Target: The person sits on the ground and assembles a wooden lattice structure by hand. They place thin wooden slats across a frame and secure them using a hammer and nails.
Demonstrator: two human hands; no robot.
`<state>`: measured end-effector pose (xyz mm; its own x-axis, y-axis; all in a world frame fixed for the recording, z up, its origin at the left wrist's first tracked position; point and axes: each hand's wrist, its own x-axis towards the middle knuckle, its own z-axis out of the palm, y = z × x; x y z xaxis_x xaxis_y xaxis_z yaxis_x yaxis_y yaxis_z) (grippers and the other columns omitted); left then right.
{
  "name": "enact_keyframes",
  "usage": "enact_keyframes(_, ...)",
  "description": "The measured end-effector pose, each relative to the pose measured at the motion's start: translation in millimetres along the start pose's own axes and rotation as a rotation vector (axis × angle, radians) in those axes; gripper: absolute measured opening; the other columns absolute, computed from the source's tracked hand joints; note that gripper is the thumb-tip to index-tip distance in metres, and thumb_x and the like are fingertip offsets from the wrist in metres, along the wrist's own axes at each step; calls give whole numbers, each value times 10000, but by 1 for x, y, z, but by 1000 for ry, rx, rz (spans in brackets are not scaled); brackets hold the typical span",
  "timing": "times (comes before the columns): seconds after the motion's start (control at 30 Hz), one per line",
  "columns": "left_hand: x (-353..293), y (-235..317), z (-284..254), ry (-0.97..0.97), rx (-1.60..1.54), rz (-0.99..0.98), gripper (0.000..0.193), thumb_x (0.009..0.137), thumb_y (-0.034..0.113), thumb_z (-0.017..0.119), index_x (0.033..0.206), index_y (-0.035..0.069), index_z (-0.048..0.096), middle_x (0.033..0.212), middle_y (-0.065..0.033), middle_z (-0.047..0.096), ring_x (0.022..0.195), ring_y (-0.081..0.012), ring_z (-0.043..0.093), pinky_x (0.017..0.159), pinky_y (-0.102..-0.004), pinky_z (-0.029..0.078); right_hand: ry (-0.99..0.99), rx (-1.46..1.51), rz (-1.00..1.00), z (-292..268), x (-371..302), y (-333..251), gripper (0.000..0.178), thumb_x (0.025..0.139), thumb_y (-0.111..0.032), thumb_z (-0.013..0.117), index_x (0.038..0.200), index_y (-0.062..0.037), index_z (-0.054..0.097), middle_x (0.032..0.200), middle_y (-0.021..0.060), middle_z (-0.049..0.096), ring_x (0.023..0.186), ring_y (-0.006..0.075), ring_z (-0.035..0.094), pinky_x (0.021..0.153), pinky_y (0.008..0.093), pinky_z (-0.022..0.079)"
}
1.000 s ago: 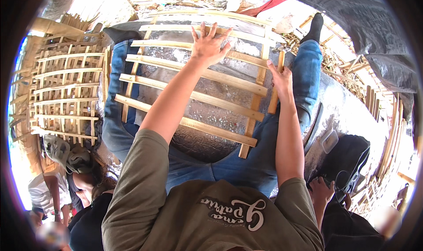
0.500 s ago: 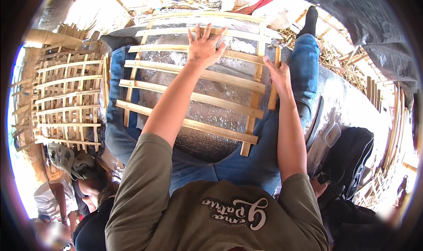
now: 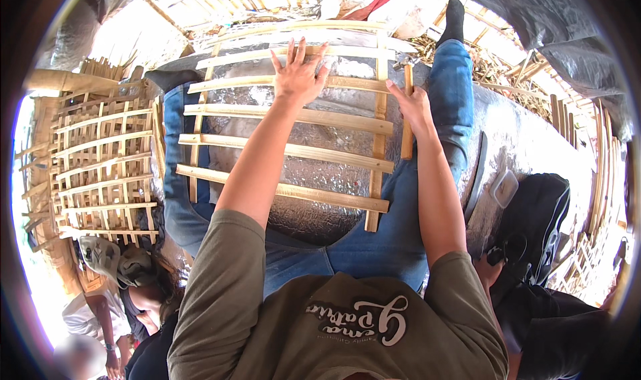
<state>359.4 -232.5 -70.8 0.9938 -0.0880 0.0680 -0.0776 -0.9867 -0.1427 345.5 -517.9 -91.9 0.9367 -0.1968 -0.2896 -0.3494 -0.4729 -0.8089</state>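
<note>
Between my outstretched legs lies a flat frame of pale wooden slats [image 3: 347, 120], several crosspieces set over two side strips. My left hand [image 3: 298, 80] rests palm down on its upper slats, fingers spread, holding nothing. At the frame's right side, my right hand [image 3: 414, 106] is closed around the wooden handle of what looks like a hammer [image 3: 406, 140]. A small metal head shows at the handle's far end. My right thumb reaches toward the end of a slat by the right side strip. My curled right fingers are partly hidden.
A stack of similar slatted frames [image 3: 107, 160] stands at the left. Dark shiny sheeting [image 3: 307, 213] lies beneath the work. Right of my leg are a clear plastic container [image 3: 504, 188] and a black bag [image 3: 534, 213]. People sit close by at lower left and lower right.
The slatted frame and both hands appear slightly further left in the view, with the frame a little straighter. Both hands keep nearly the same pose on and beside it.
</note>
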Motion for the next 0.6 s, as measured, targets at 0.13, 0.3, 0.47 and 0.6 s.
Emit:
enact_keyframes(0.13,0,0,0,-19,-27,-4,555,1031,582,207,1569,457,157,1668,-85,138,1538,-309,112,1204,-661,50,-2,-11,7,-1,-4,-5,631,737,-600,812,778,4,634,688,118,639,660,205,630,619,360,518)
enact_keyframes(0.3,-1,1,-5,-40,-30,-11,559,1027,587,217,1568,460,158,1665,-80,149,1535,-300,133,1211,-647,67,-25,-16,21,-4,-5,-8,640,743,-601,807,792,16,644,687,120,638,665,204,637,612,361,522)
enact_keyframes(0.47,-1,2,-2,24,-59,-16,549,1021,575,330,1550,462,240,1658,-62,180,1525,-290,179,1208,-656,79,-6,-43,5,-2,-2,-6,651,745,-604,803,798,25,648,668,122,631,648,203,636,602,357,523)
enact_keyframes(0.6,-1,1,-5,-36,-19,-10,566,1020,609,218,1565,466,163,1666,-70,150,1535,-293,134,1214,-643,78,-28,-35,15,-4,-3,-7,679,737,-625,799,807,33,648,669,131,635,631,215,642,583,362,518)
